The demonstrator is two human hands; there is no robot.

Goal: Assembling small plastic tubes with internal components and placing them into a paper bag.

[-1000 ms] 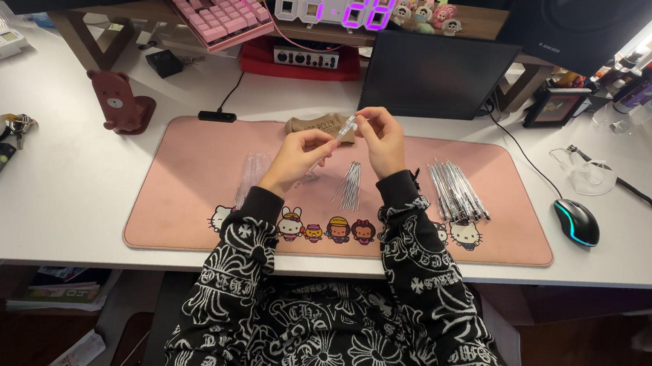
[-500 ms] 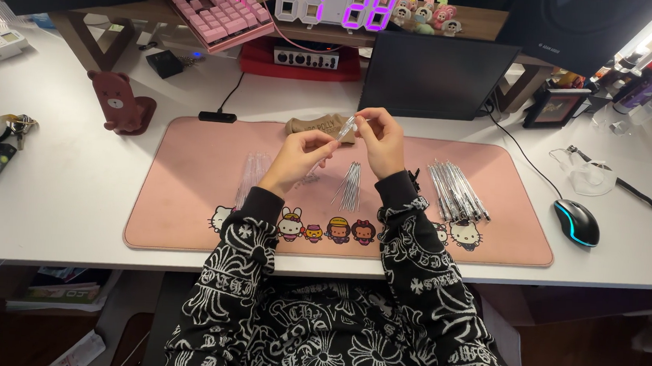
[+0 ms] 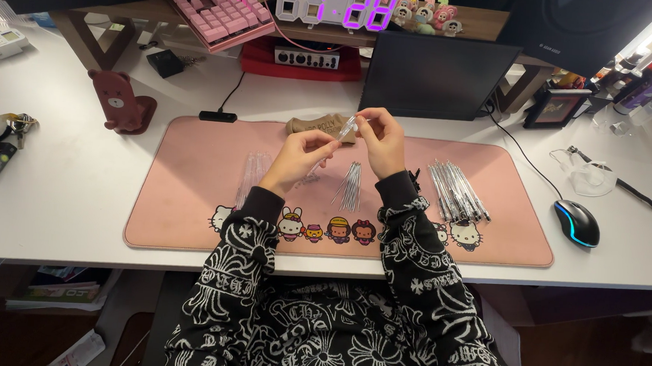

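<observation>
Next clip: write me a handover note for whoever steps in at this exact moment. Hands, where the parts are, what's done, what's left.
Left hand: fingers pinch the lower end of a thin clear tube.
Right hand: fingers hold the tube's upper end, above the pink desk mat.
Parts: clear sleeves pile at mat left, small silver pile in the middle, bigger pile with dark tips at right.
Done: judging by the right pile, several look finished.
Left: apparently the piece in hand, plus the left and middle piles.
</observation>
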